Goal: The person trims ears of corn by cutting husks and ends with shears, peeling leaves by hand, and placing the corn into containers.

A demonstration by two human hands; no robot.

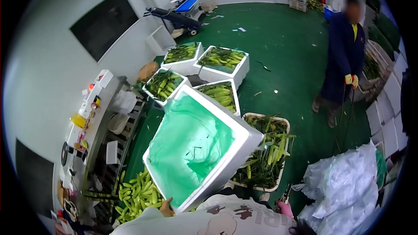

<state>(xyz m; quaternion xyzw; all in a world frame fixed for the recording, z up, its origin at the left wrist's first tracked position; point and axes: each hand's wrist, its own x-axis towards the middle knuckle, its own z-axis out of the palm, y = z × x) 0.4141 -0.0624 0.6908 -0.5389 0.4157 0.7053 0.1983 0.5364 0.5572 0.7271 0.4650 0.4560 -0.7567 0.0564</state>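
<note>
A large white foam box [246,141] lined with thin green plastic film [191,135] is tilted in front of me, its open top facing me. My left hand [166,207] grips the rim at its lower corner; part of the hand is hidden behind the box. Low on the right, my right hand [285,209], in a pink glove, is closed round a pair of shears [287,193] whose blades point up. Below the box, a heap of green corn cobs [141,191] lies at the left. A crate [287,126] of cobs and loose husks stands at the right.
Several foam boxes of corn [222,58] stand beyond the lined box. A metal bench [93,148] with small items runs along the left wall. Clear plastic bags [344,178] are piled at the right. A co-worker [344,56] in dark clothes and gloves stands far right, holding long thin straps.
</note>
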